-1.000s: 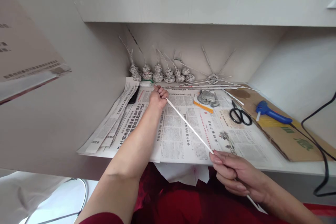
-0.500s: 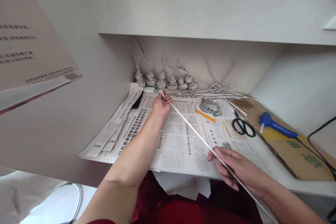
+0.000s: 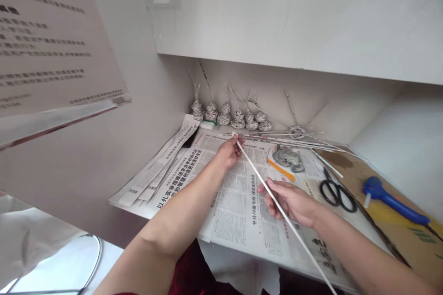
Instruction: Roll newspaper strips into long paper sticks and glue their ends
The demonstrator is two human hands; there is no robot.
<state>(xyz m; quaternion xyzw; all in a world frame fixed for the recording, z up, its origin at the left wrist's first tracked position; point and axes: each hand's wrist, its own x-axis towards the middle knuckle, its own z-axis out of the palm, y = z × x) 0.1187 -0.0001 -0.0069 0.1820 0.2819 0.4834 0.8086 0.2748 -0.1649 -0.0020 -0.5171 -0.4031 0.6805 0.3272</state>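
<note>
A long, thin white rolled-paper stick [image 3: 254, 168] slants from the middle of the table down past the bottom edge of the view. My left hand [image 3: 231, 151] is closed around its far end, and the tip pokes out just above the fingers. Farther down its length, my right hand [image 3: 289, 200] holds the stick lightly between thumb and fingers, the other fingers loosely curled. Both hands are over newspaper sheets [image 3: 230, 221] that cover the table.
Several woven paper gourds [image 3: 238, 120] line the back wall, beside a spoked paper weave [image 3: 296, 132] and loose paper sticks [image 3: 277, 139]. To the right lie a grey rag [image 3: 287, 158], black scissors [image 3: 337, 193] and a blue glue gun [image 3: 394, 200] on cardboard [image 3: 427, 256]. Newspaper strips [image 3: 155, 166] are stacked left.
My right hand has slid up along the stick, closer to my left hand. The left hand keeps its hold on the far end. The view has shifted and tilted slightly.
</note>
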